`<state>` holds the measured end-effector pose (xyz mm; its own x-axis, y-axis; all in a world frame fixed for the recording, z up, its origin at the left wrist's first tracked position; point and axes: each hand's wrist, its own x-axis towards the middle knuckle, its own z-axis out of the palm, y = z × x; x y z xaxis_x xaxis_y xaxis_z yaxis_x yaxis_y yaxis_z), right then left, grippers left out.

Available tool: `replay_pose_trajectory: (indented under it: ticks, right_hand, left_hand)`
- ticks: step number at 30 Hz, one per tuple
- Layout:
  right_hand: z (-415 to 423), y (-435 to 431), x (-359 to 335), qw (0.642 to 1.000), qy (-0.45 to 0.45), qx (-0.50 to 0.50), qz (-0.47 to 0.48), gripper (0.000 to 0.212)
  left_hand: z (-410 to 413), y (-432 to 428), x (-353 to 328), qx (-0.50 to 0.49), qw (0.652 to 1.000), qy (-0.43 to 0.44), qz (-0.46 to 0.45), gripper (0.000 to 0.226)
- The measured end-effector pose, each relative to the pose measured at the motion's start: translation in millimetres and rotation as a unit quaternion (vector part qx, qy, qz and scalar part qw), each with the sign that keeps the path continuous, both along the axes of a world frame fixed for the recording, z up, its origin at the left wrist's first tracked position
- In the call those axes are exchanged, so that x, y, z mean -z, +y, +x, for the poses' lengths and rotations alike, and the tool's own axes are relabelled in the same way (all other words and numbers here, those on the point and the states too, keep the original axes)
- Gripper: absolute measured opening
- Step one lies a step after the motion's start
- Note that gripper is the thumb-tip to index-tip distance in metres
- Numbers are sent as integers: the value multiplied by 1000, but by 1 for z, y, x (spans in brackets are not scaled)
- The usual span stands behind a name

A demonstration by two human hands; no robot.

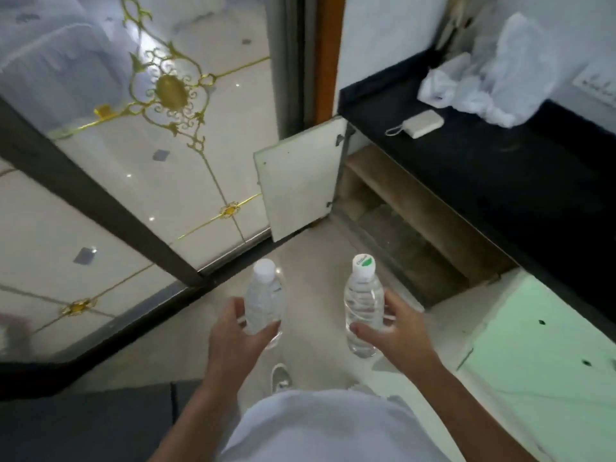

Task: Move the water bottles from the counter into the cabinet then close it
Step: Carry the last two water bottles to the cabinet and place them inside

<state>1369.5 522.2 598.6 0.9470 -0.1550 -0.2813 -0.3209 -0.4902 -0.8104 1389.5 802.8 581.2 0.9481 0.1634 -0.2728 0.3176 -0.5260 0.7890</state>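
Though small and clear, both bottles judged filled, so moderately heavy for size; thin plastic walls likely to flex under squeeze, smooth and possibly slick. Best taken around mid-body, below the shoulder, as now done. Left bottle (pixel 263 303) with plain white cap, held upright in left hand (pixel 235 335), grip wrapped around lower body, thumb across front. Right bottle (pixel 363 305) with green-marked cap, upright in right hand (pixel 393 331), grip closed around mid-body. Both carried in air, in front of and above the open cabinet (pixel 410 221), well short of its shelves. Forearms extended forward, roughly parallel, wrists level. Cabinet door (pixel 298 178) swung wide left of cabinet. Bench (pixel 483 155) directly above cabinet.
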Motion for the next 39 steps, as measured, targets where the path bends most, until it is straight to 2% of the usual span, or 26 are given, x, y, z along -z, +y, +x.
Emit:
replay_pose_trajectory:
  ticks: [7, 12, 15, 23, 27, 32, 39]
  right_hand:
    - [-41, -32, -3, 967, 48, 250, -18, 50]
    - [-50, -46, 16, 937, 76, 341, -9, 52]
    - [-30, -51, 27, 929, 86, 360, 2, 50]
    - [70, -58, 37, 953, 79, 292, 27, 38]
    - [108, -59, 33, 953, 72, 293, 26, 42]
    - [142, -51, 35, 938, 96, 332, 31, 46]
    - [187, -25, 59, 892, 113, 435, 52, 41]
  left_hand:
    - [92, -65, -7, 184, 982, 40, 5, 45]
    - [113, -120, -2, 276, 959, 67, -10, 48]
    - [125, -133, -5, 286, 956, 69, 2, 51]
    - [182, -120, -9, 252, 966, 56, 14, 55]
    - [217, -123, -4, 240, 968, 68, 4, 54]
    - [269, -128, 13, 291, 953, 82, 6, 47]
    - [351, -132, 48, 391, 911, 131, 20, 45]
